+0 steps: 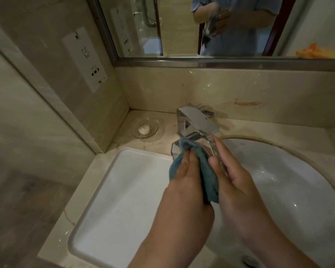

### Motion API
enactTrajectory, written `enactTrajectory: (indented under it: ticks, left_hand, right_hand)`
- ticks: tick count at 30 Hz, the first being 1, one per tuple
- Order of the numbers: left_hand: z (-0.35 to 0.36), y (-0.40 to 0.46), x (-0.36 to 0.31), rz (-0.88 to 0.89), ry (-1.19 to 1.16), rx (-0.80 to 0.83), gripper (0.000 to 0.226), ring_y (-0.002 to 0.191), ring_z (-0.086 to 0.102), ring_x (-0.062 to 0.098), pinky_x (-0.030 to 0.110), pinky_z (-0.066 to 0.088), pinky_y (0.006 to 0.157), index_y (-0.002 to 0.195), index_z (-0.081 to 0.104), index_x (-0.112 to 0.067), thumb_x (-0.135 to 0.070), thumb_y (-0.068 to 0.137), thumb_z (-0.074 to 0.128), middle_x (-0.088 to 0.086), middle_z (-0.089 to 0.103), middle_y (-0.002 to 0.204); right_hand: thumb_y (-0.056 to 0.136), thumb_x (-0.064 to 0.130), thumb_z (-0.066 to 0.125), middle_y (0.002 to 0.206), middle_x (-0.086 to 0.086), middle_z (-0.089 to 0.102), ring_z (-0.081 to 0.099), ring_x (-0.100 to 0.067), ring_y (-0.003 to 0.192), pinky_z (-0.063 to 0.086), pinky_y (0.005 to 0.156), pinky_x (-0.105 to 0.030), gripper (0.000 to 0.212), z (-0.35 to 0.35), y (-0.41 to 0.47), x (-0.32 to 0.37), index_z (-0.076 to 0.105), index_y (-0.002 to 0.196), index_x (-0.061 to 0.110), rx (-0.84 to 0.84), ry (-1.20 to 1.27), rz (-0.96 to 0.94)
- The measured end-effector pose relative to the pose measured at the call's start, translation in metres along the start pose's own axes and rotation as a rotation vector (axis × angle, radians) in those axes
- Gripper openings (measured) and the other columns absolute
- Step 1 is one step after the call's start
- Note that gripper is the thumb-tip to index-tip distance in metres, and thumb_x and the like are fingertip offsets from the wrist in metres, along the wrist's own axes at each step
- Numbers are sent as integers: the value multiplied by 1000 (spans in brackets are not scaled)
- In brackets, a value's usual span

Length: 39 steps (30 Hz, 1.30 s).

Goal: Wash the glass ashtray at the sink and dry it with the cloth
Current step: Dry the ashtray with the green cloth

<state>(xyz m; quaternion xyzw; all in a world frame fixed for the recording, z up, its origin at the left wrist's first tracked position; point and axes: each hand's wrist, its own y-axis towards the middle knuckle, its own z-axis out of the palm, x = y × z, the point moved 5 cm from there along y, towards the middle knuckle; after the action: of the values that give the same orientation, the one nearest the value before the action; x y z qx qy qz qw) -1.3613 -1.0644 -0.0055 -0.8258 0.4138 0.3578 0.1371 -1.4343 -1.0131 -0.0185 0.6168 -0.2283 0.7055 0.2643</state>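
The clear glass ashtray [202, 144] is held upright on its edge above the left rim of the round white sink [290, 171], just in front of the chrome tap. My right hand [228, 169] grips its right side, fingers laid along the glass. My left hand [186, 171] holds the blue-green cloth [209, 180] and presses a bunched part of it into the ashtray's hollow. The rest of the cloth hangs down between my two hands. Much of the ashtray is hidden by cloth and fingers.
A chrome tap [196, 120] stands behind the ashtray. A glass dish with a small soap [144, 129] sits in the counter's back left corner. A white rectangular tray [124, 200] lies left of the sink. The sink drain [249, 261] shows at the bottom. A mirror [220, 26] hangs above.
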Motion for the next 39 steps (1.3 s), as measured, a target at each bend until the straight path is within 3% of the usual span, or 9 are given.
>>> enactTrajectory:
  ticks: [4, 7, 12, 17, 20, 24, 30, 33, 39]
  left_hand:
    - [-7, 3, 4, -90, 8, 32, 46, 98, 59, 12, 6, 42, 70, 131, 37, -25, -8, 89, 44, -4, 61, 116]
    - [-13, 3, 2, -104, -21, 121, 26, 68, 54, 8, 7, 41, 59, 103, 50, -27, -8, 86, 44, -12, 58, 81]
    - [-23, 3, 0, -167, -136, 270, 21, 82, 62, 16, 28, 51, 76, 95, 61, -21, -8, 87, 47, 0, 68, 90]
    - [-27, -7, 8, -345, -480, 346, 30, 68, 63, 17, 25, 47, 63, 75, 66, -15, 9, 79, 48, 1, 67, 66]
    - [-27, -12, 14, -424, -715, 385, 26, 77, 67, 29, 33, 50, 72, 74, 68, -4, 15, 68, 52, 20, 69, 78]
    - [-37, -16, 17, -459, -1086, 400, 39, 64, 69, 24, 27, 56, 59, 71, 74, -4, 11, 50, 46, 17, 70, 69]
    - [-38, -22, 26, -614, -1482, 477, 44, 69, 70, 37, 40, 59, 58, 75, 71, 11, 14, 35, 54, 29, 69, 76]
    - [-38, -24, 29, -740, -1720, 516, 50, 81, 68, 45, 53, 57, 72, 88, 67, 17, 21, 39, 63, 35, 67, 90]
    - [-41, -33, 55, -833, -1817, 310, 57, 81, 67, 50, 62, 53, 62, 88, 67, 18, 26, 32, 62, 38, 64, 98]
  right_hand:
    - [87, 47, 44, 91, 61, 46, 40, 32, 105, 32, 81, 7, 25, 1, 1, 3, 38, 108, 59, 25, -93, -48]
    - [80, 40, 43, 96, 61, 43, 39, 31, 109, 32, 85, 6, 37, 1, 2, 7, 38, 112, 56, 18, -112, -94]
    - [84, 44, 49, 105, 49, 43, 38, 35, 101, 32, 79, 8, 35, 2, 5, 10, 40, 119, 49, -4, -96, -103]
    - [74, 51, 41, 92, 61, 43, 35, 35, 106, 34, 89, 4, 41, 2, 4, 3, 39, 114, 58, 19, -141, -52]
    - [72, 54, 42, 96, 57, 48, 39, 30, 108, 36, 86, 4, 44, 3, 0, 0, 42, 115, 58, 48, -99, -14]
    - [74, 51, 42, 117, 35, 58, 50, 16, 112, 43, 92, -7, 42, 7, -11, -9, 44, 115, 59, 109, -16, 55]
    - [84, 52, 37, 109, 56, 46, 43, 25, 110, 36, 85, 2, 37, 15, -17, -10, 33, 120, 60, 244, -133, -11]
    - [84, 43, 38, 113, 57, 40, 42, 29, 107, 34, 81, 6, 40, 14, -17, -14, 32, 122, 55, 266, -179, -33]
    - [90, 41, 39, 110, 61, 37, 38, 31, 108, 30, 82, 8, 35, 26, -22, -35, 29, 121, 54, 198, -195, -28]
